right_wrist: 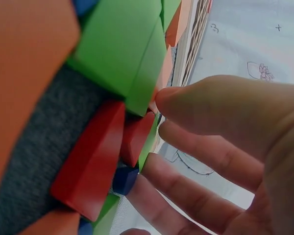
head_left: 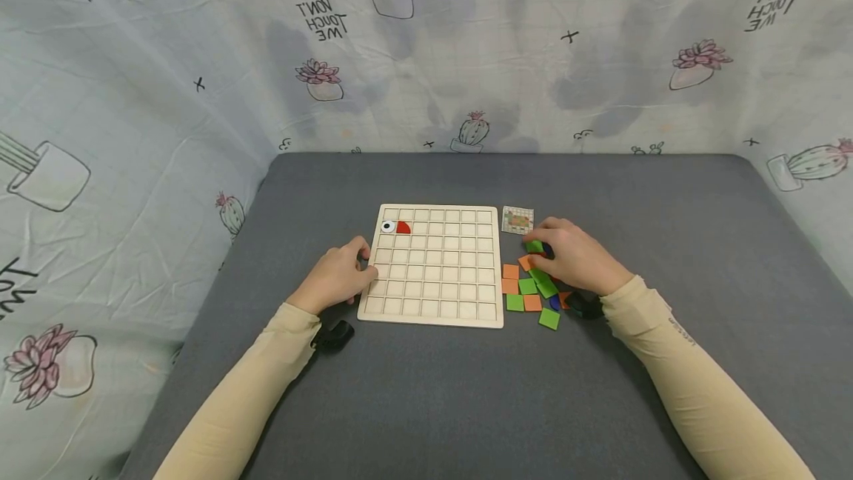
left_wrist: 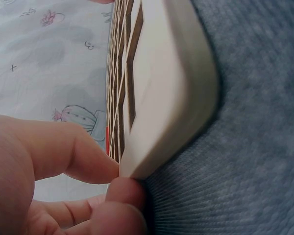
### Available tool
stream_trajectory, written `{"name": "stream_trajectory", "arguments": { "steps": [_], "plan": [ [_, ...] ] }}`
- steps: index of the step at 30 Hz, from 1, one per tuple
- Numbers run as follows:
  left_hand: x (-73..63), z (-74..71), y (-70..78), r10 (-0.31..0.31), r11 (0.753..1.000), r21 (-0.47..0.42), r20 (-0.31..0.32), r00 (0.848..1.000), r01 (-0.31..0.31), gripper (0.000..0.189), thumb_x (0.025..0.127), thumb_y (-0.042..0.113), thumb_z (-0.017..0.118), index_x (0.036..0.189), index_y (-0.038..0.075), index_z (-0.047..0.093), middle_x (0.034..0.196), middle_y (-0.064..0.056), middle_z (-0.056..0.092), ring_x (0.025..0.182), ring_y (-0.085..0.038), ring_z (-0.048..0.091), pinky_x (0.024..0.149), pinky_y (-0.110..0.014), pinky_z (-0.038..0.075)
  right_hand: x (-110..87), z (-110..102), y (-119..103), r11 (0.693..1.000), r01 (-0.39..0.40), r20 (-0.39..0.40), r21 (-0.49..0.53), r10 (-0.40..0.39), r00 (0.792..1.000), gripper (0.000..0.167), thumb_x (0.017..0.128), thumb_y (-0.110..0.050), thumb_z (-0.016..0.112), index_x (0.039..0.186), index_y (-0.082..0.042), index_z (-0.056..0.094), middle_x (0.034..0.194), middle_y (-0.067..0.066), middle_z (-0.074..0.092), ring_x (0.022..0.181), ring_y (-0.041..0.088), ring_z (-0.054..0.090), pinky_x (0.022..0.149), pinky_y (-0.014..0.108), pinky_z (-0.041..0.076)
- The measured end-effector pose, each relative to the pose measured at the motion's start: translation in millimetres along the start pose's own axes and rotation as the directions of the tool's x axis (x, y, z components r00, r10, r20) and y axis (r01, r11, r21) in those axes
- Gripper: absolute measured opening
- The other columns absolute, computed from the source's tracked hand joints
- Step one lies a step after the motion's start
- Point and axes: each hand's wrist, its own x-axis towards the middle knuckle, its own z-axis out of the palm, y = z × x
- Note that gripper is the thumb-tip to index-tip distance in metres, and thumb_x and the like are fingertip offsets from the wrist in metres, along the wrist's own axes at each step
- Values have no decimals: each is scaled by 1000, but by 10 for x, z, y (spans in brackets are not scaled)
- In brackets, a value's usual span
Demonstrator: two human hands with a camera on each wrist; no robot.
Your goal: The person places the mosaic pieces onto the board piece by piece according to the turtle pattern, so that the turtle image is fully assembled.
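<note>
A pale wooden grid board (head_left: 433,265) lies on the table. Near its top left, a white tile with a black eye dot (head_left: 388,227) sits beside a red rounded tile (head_left: 403,227). At the board's left edge, my left hand (head_left: 336,272) pinches the rim (left_wrist: 137,164) between thumb and fingers. To the right of the board, my right hand (head_left: 566,252) reaches over a pile of loose tiles, its fingers spread around a green tile (head_left: 534,246) and an orange tile (head_left: 526,263). In the right wrist view, red pieces (right_wrist: 95,161) and a larger green block (right_wrist: 120,49) lie close to the thumb.
A small printed picture card (head_left: 517,219) lies by the board's upper right corner. Several orange, green and blue tiles (head_left: 532,303) spread between board and right wrist. Dark wrist devices (head_left: 336,335) sit under both forearms. A patterned cloth (head_left: 426,50) hangs behind the grey table (head_left: 426,398).
</note>
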Motion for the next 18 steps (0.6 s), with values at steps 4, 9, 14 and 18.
{"name": "stream_trajectory", "arguments": {
  "steps": [4, 9, 14, 18],
  "plan": [
    [1, 4, -6, 1, 1000, -2, -2, 1000, -1, 24, 99, 22, 58, 117, 6, 54, 53, -2, 55, 43, -19, 54, 48, -31, 36, -12, -7, -18, 1000, 22, 5, 2, -22, 1000, 27, 94, -10, 75, 120, -5, 76, 115, 17, 66, 94, 28, 64, 78, 45, 55],
    [0, 12, -10, 7, 1000, 2, -6, 1000, -7, 25, 99, 22, 59, 117, 6, 54, 53, -2, 55, 43, -18, 53, 48, -31, 35, -24, -10, -32, 999, 26, 15, 28, -26, 1000, 23, 94, -8, 73, 117, -6, 77, 111, 13, 65, 84, 19, 59, 71, 37, 50],
    [2, 18, -15, 11, 1000, 1, -8, 1000, -11, 25, 99, 22, 59, 117, 6, 54, 53, -2, 55, 43, -18, 53, 48, -31, 36, -33, -23, -36, 998, 26, 31, 57, -28, 999, 17, 95, -6, 71, 110, -9, 78, 108, 10, 64, 82, 18, 56, 70, 36, 48],
    [-1, 14, -14, 13, 1000, 0, -8, 1000, -13, 25, 99, 21, 59, 118, 5, 54, 54, -2, 56, 43, -18, 54, 48, -31, 36, -34, -33, -33, 998, 25, 34, 64, -27, 999, 15, 94, -6, 71, 108, -10, 78, 108, 10, 64, 82, 18, 55, 70, 36, 48]
  ]
}}
